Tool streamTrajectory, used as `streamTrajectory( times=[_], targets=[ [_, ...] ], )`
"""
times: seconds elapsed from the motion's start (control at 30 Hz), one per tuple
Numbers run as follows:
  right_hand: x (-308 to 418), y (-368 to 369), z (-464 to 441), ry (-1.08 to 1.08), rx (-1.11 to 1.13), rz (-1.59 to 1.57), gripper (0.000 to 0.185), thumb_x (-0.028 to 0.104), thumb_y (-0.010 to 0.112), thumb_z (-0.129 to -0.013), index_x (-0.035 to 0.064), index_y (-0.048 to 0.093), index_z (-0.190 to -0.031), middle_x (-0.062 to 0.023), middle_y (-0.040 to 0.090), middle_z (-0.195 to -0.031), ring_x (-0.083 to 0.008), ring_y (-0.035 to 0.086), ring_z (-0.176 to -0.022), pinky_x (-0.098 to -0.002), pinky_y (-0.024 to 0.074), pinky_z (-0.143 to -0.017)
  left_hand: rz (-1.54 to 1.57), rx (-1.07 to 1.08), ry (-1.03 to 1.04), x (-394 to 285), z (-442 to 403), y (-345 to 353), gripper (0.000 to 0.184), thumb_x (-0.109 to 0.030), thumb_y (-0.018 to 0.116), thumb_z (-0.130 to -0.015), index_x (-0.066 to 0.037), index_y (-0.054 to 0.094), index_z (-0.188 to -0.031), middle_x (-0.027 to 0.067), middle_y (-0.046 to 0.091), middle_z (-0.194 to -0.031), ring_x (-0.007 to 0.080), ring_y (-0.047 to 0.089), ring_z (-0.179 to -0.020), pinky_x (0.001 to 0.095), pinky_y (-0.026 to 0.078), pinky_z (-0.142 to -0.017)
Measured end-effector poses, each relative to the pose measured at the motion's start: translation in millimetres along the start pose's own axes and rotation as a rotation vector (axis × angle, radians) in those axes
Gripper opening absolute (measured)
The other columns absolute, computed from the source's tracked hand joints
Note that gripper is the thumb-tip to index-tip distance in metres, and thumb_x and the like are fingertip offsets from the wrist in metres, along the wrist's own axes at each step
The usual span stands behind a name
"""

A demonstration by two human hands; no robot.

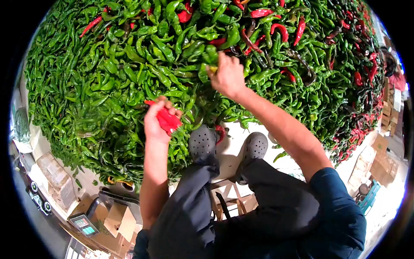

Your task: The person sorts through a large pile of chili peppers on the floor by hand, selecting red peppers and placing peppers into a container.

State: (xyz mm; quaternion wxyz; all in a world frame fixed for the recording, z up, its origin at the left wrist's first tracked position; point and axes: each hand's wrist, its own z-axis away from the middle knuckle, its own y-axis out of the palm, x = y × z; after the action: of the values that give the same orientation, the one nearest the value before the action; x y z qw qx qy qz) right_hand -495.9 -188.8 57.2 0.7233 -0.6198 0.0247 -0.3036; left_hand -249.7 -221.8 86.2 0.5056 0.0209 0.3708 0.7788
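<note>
A large heap of mostly green peppers [108, 82] with scattered red ones fills the upper view. My left hand [158, 123], left of centre over the near part of the heap, has its fingers curled round a red pepper [168, 121]. Higher up and to the right, my right hand [227, 75] is closed at the heap's surface, its fingertips on a green pepper [210, 56]. Part of that pepper is hidden among the others. Another red pepper [221, 134] lies on the floor beside my left shoe.
My grey shoes [255, 146] stand at the heap's near edge. A wooden stool [228, 196] is between my legs. Cardboard boxes [120, 221] and a device with a display [84, 225] lie lower left. More cardboard [384, 166] is at right, near a partly visible person [397, 81].
</note>
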Motion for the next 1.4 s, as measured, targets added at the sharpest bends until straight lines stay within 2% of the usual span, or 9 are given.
streamTrajectory(
  times=[0.2,0.4,0.53,0.67,0.87,0.93,1.17,1.27,1.4],
  targets=[
    [31,1,37,-0.399,0.071,-0.179,0.060,0.032,0.063,-0.086,0.0161,0.043,-0.139,-0.0202,0.048,-0.130,-0.0388,0.047,-0.119,-0.0582,0.0410,-0.093,0.064,-0.093,0.253,-50,9,9,0.011,-0.013,0.059,-0.090,-0.007,0.054,-0.099,0.0021,0.054,-0.081,0.0149,0.053,-0.069,0.0355,0.046,-0.073],
    [45,25,108,-0.741,0.527,-0.150,0.054,0.016,0.066,-0.076,0.0075,0.056,-0.129,-0.0172,0.054,-0.131,-0.0346,0.049,-0.125,-0.0527,0.0409,-0.100,0.004,-0.041,0.283,-61,16,4,0.015,-0.009,0.060,-0.089,-0.005,0.053,-0.102,0.0048,0.054,-0.085,0.0160,0.053,-0.072,0.0351,0.047,-0.073],
    [16,-5,93,-0.335,0.323,-0.493,0.033,0.006,0.065,-0.076,0.0056,0.065,-0.109,-0.0159,0.064,-0.112,-0.0340,0.066,-0.096,-0.0374,0.0537,-0.084,-0.078,-0.081,0.291,-58,18,-6,0.016,-0.005,0.062,-0.086,-0.006,0.053,-0.098,0.0066,0.059,-0.088,0.0164,0.057,-0.071,0.0346,0.049,-0.070],
    [-30,-17,26,-0.223,-0.070,-0.198,0.027,0.012,0.067,-0.082,0.0064,0.062,-0.107,-0.0148,0.063,-0.101,-0.0350,0.066,-0.087,-0.0425,0.0538,-0.076,-0.611,-0.238,0.281,-26,8,-2,0.020,-0.002,0.065,-0.080,-0.003,0.058,-0.099,0.0096,0.064,-0.092,0.0162,0.059,-0.064,0.0304,0.051,-0.059],
    [-11,12,-18,-0.284,0.218,0.148,0.038,0.037,0.065,-0.087,0.0045,0.062,-0.107,-0.0202,0.061,-0.104,-0.0369,0.066,-0.086,-0.0464,0.0545,-0.072,-1.439,-0.100,0.628,25,-35,43,0.041,-0.010,0.067,-0.081,0.000,0.059,-0.120,0.0130,0.066,-0.100,0.0213,0.064,-0.074,0.0344,0.052,-0.069],
    [-12,13,-17,-0.371,0.192,0.156,0.032,0.029,0.064,-0.085,0.0050,0.062,-0.106,-0.0201,0.059,-0.103,-0.0348,0.067,-0.080,-0.0463,0.0552,-0.068,-1.780,-0.111,0.936,22,-59,59,0.042,-0.015,0.067,-0.081,-0.003,0.059,-0.120,0.0183,0.067,-0.100,0.0317,0.068,-0.081,0.0439,0.053,-0.074],
    [-2,18,-2,-0.552,0.168,0.212,0.020,0.016,0.057,-0.082,0.0049,0.062,-0.098,-0.0148,0.061,-0.092,-0.0302,0.068,-0.073,-0.0429,0.0548,-0.058,-2.139,-0.149,0.689,9,-82,67,0.028,-0.013,0.067,-0.079,-0.006,0.061,-0.105,0.0147,0.069,-0.086,0.0338,0.067,-0.078,0.0468,0.052,-0.070],
    [-2,18,6,-0.527,0.170,0.277,0.021,0.016,0.057,-0.083,0.0060,0.063,-0.101,-0.0145,0.061,-0.092,-0.0299,0.068,-0.073,-0.0426,0.0545,-0.058,-1.738,-0.114,0.542,-1,-78,46,0.023,-0.016,0.070,-0.075,-0.004,0.064,-0.095,0.0185,0.068,-0.082,0.0345,0.069,-0.080,0.0465,0.052,-0.071],
    [10,18,24,-0.560,0.374,0.408,0.021,0.016,0.062,-0.081,0.0057,0.070,-0.098,-0.0138,0.065,-0.098,-0.0260,0.069,-0.078,-0.0391,0.0564,-0.064,-1.109,-0.067,0.190,-28,-46,31,0.024,-0.012,0.065,-0.079,-0.004,0.062,-0.101,0.0094,0.069,-0.087,0.0116,0.056,-0.059,0.0264,0.044,-0.055]
  ],
)
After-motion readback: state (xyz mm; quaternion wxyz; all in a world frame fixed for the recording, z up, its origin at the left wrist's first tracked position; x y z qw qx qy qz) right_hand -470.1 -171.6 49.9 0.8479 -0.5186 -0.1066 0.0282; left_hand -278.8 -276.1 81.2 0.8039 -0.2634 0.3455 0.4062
